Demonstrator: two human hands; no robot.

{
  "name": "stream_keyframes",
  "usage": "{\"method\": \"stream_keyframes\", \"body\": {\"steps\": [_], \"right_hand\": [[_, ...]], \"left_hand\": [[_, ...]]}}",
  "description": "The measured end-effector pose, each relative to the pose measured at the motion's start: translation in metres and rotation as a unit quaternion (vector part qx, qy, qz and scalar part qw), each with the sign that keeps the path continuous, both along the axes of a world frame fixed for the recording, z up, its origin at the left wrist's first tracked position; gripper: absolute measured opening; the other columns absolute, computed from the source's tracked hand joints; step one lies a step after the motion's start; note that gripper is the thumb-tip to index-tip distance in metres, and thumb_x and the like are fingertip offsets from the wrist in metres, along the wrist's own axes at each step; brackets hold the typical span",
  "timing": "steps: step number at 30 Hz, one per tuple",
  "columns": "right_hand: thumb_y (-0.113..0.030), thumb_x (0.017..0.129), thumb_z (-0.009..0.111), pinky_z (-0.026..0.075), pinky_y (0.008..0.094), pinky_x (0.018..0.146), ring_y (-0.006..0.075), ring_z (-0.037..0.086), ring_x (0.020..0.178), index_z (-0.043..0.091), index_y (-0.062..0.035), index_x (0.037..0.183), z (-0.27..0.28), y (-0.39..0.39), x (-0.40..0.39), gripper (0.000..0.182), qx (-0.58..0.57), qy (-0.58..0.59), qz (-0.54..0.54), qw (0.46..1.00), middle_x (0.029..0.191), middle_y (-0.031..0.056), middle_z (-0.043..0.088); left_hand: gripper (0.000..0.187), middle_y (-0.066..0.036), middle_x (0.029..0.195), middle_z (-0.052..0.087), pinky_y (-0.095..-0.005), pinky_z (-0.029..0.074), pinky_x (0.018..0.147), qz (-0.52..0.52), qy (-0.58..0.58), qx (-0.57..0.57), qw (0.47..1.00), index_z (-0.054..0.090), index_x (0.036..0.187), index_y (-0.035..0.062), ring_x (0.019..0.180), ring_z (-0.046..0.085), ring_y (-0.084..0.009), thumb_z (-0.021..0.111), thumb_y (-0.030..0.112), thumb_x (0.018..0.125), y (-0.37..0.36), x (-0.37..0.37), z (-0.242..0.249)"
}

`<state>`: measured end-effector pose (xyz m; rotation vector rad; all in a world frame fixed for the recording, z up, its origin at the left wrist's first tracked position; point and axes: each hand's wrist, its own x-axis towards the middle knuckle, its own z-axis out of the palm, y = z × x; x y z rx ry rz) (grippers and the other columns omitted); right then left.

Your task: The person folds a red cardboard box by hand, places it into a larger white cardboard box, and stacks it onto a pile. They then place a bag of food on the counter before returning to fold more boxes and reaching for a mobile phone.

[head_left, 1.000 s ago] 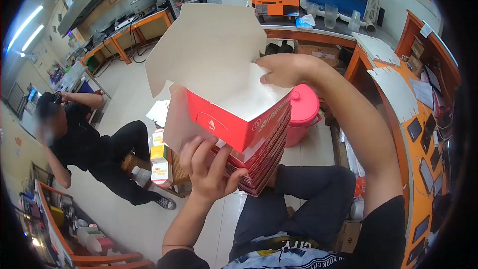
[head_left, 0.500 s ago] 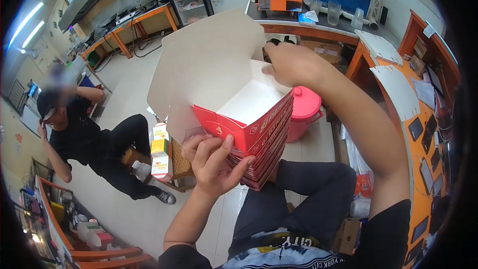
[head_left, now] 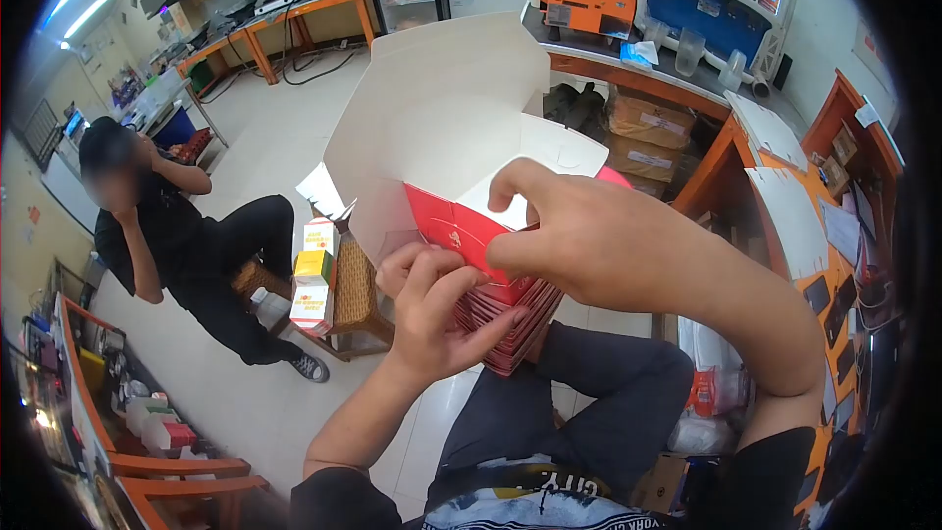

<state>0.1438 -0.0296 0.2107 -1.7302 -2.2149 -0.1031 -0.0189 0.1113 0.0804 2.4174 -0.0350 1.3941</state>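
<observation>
1 carton (head_left: 471, 172): red outside, white inside, lid (head_left: 446, 83) raised.

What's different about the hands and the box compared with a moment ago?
The right hand has left the far corner of the red-and-white box and come back toward the wearer, to its near edge, beside the left hand. The left hand stays there; the lid still stands open.

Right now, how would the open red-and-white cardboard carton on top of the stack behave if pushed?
The cardboard carton is probably light, being thin-walled. Its broad raised lid may flex, being a thin sheet. It could shift, sitting atop a stack of similar cartons.
</observation>
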Motion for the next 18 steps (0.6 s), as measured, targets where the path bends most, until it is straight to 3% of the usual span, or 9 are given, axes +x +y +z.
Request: {"method": "stream_keyframes", "body": {"steps": [4, 6, 10, 13, 14, 15, 17, 18], "right_hand": [[-0.007, 0.084, 0.064, 0.052, 0.0393, 0.078, 0.0293, 0.063, 0.087, 0.066, -0.0106, 0.098, 0.001, -0.002, -0.003, 0.014, -0.02, -0.059, 0.043, 0.997, 0.096, 0.0106, 0.06], [-0.01, 0.085, 0.064, 0.053, 0.0395, 0.078, 0.0286, 0.064, 0.082, 0.067, -0.0099, 0.102, -0.009, -0.002, -0.003, 0.018, 0.018, -0.066, 0.077, 0.995, 0.091, 0.0086, 0.061], [-0.015, 0.088, 0.064, 0.053, 0.0439, 0.078, 0.0333, 0.066, 0.083, 0.063, -0.0062, 0.106, -0.013, -0.005, -0.002, 0.021, -0.031, 0.012, 0.055, 0.998, 0.089, 0.0135, 0.064], [-0.017, 0.089, 0.064, 0.053, 0.0459, 0.074, 0.037, 0.067, 0.079, 0.059, -0.0036, 0.117, -0.004, -0.005, -0.011, 0.032, -0.058, 0.112, -0.014, 0.992, 0.085, 0.0173, 0.067], [-0.017, 0.088, 0.065, 0.053, 0.045, 0.072, 0.0365, 0.067, 0.077, 0.056, -0.0033, 0.123, 0.004, -0.006, -0.014, 0.038, -0.089, 0.145, -0.044, 0.984, 0.085, 0.0173, 0.067], [-0.017, 0.088, 0.065, 0.053, 0.044, 0.07, 0.036, 0.067, 0.074, 0.054, -0.0029, 0.128, 0.007, -0.004, -0.016, 0.044, -0.12, 0.18, -0.073, 0.974, 0.084, 0.0174, 0.067], [-0.016, 0.087, 0.064, 0.054, 0.0451, 0.07, 0.0382, 0.068, 0.074, 0.057, 0.0009, 0.123, 0.01, 0.01, -0.021, 0.04, -0.116, 0.178, -0.126, 0.969, 0.083, 0.0205, 0.068], [-0.015, 0.086, 0.064, 0.055, 0.0456, 0.07, 0.0392, 0.069, 0.074, 0.059, 0.0028, 0.12, 0.013, 0.019, -0.023, 0.039, -0.112, 0.175, -0.152, 0.966, 0.082, 0.0221, 0.069]], "left_hand": [[0.044, -0.007, 0.094, 0.055, -0.0412, 0.033, 0.089, -0.031, 0.028, 0.003, 0.999, 0.067, 0.101, 0.008, 0.098, 0.051, -0.0304, 0.089, 0.023, 0.066, 0.003, 0.001, 0.004], [0.044, -0.008, 0.098, 0.055, -0.041, 0.033, 0.09, -0.028, 0.04, 0.008, 0.999, 0.066, 0.101, 0.0088, 0.1, 0.05, -0.0307, 0.089, 0.022, 0.066, 0.004, 0.0, 0.004], [0.045, -0.012, 0.113, 0.051, -0.0405, 0.036, 0.092, 0.021, 0.039, -0.005, 0.999, 0.063, 0.105, 0.009, 0.108, 0.048, -0.0298, 0.088, 0.02, 0.069, -0.005, -0.005, 0.005], [0.048, -0.015, 0.123, 0.045, -0.039, 0.039, 0.094, 0.043, -0.115, -0.032, 0.992, 0.06, 0.112, 0.0078, 0.114, 0.046, -0.0277, 0.087, 0.021, 0.074, -0.004, -0.014, 0.006], [0.059, -0.014, 0.124, 0.045, -0.041, 0.037, 0.105, 0.07, -0.186, -0.011, 0.98, 0.049, 0.123, 0.0035, 0.119, 0.043, -0.0264, 0.084, 0.026, 0.081, 0.007, -0.011, 0.001], [0.054, -0.014, 0.124, 0.047, -0.0394, 0.039, 0.103, 0.094, -0.171, -0.081, 0.977, 0.05, 0.124, 0.0021, 0.118, 0.045, -0.0246, 0.08, 0.024, 0.085, 0.015, -0.006, 0.004], [0.044, -0.013, 0.124, 0.051, -0.036, 0.042, 0.1, 0.145, -0.142, -0.218, 0.955, 0.051, 0.125, -0.0007, 0.116, 0.051, -0.0212, 0.072, 0.021, 0.094, 0.029, 0.002, 0.012], [0.039, -0.014, 0.123, 0.055, -0.0347, 0.043, 0.099, 0.076, -0.104, -0.296, 0.946, 0.052, 0.125, -0.0016, 0.115, 0.053, -0.0202, 0.067, 0.021, 0.097, 0.032, 0.002, 0.012]]}}
